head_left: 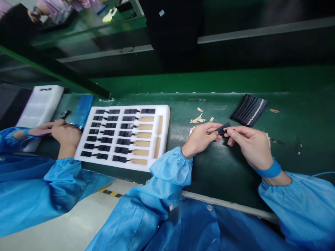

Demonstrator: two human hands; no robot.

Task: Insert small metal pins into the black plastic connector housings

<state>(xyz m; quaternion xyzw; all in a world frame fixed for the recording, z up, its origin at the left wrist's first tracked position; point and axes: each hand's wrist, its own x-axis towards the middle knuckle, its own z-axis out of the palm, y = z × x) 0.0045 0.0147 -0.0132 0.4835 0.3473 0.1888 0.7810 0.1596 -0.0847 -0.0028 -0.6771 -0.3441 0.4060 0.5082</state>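
**Both hands pinching a small black part above the green workbench.**

Left hand (201, 139) and right hand (251, 147) are clenched on the small black part (222, 128), fingertips gripping it from either side, held just above the green workbench (220, 174); no release observed. Blue sleeves cover both forearms, and a blue wrist strap (270, 169) sits on the right wrist. Tan backing scraps (197, 118) lie on the bench near the left hand. A bank of black strips (248, 109) lies beyond the right hand. To the left, a white foam tray (160, 139) holds rows of black parts (112, 132) with tan strips. A co-worker's hand (66, 136) sits just beside the tray, separate from the pair at work.
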